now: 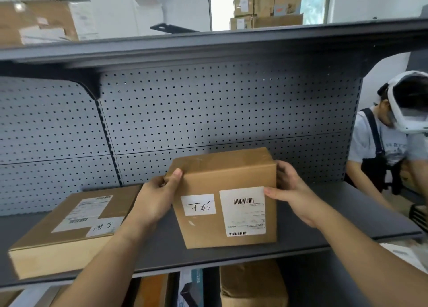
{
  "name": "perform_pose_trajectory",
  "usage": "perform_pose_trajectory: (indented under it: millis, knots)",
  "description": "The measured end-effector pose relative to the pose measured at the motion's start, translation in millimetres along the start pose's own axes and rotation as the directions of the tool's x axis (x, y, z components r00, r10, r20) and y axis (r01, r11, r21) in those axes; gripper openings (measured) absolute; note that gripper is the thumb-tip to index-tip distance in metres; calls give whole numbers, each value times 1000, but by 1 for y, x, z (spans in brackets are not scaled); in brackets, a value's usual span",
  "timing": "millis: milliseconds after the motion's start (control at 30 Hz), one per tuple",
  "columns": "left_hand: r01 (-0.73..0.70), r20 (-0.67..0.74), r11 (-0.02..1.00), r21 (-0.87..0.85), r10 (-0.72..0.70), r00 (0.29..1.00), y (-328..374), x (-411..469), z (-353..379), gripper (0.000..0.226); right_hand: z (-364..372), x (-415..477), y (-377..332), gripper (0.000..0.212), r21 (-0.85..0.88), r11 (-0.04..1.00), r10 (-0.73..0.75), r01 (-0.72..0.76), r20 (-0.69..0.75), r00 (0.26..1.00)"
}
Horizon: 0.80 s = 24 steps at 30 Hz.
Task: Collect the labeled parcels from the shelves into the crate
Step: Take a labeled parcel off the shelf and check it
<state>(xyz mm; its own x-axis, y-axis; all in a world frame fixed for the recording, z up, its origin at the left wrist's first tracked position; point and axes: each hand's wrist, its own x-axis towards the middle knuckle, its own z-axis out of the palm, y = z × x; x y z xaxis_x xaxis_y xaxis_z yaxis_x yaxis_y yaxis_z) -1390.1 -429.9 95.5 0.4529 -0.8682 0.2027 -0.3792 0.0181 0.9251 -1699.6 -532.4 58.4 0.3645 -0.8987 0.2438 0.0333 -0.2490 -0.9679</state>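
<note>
Forearms bare, reaching up from lower frame to shelf point(347, 214). Left hand point(157, 198) on upper left corner of box point(222, 191): thumb laid over front top edge, fingers curled behind left side, grasping. Right hand point(289, 188) on right side of box: thumb pressed against edge of barcode label point(242, 210), fingers wrapped round rear right corner, grasping. Box brown cardboard, taped top, near middle of dark grey shelf, front face tilted toward camera; whether base rests on shelf or is lifted, cannot tell. On front face, small white tag point(198, 204) with handwritten characters, left of barcode label. Flat parcel point(69, 228) to left on same shelf, just beside left wrist, front corner overhanging shelf edge; printed label and handwritten tag on top. Pegboard point(208, 112) grey, perforated, behind shelf. Upper shelf point(208, 45) overhead, dark grey, with cartons point(37, 22) at far left. Window point(268, 5) in back wall, stacked brown cartons showing through it. Below shelf, further brown box point(252, 283) and upright packages, partly hidden. At far right, second person point(389, 144) in light shirt and dark straps, wearing white head-mounted device, bent forward beside shelving. Crate not seen.
</note>
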Motion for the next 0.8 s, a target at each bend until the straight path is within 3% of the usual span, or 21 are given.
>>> perform_pose_trajectory:
  millis: [167, 233, 333, 400, 467, 600, 733, 800]
  knots:
    - [32, 74, 999, -30, -30, 997, 3, 4, 0, 60, -5, 2, 2, 85, -1, 1000, 1, -1, -28, 1000]
    - [12, 48, 997, 81, -16, 999, 11, 7, -6, 78, -8, 7, -7, 86, -5, 999, -37, 37, -45, 998]
    - [-210, 66, 947, 244, 200, 978, 41, 7, -10, 82, -9, 16, -31, 85, -71, 992, -104, 104, 2, 995]
    - [-377, 223, 881, 286, 321, 920, 66, 9, -3, 76, -5, 24, -48, 83, -142, 980, -130, 136, 51, 990]
    - [-447, 373, 854, 268, 336, 865, 83, 17, 8, 83, 2, 31, -64, 86, -207, 964, -146, 166, 112, 983]
    - [-415, 472, 881, 229, 273, 839, 88, 32, 11, 97, 22, 34, -86, 88, -361, 900, -194, 245, 172, 966]
    - [-330, 387, 943, 29, 294, 874, 63, 36, -18, 94, 14, 25, -78, 92, -488, 842, -206, 230, 104, 973]
    - [-247, 323, 959, -137, 279, 904, 41, 36, -34, 87, 1, 18, -63, 92, -430, 885, -187, 180, 27, 982]
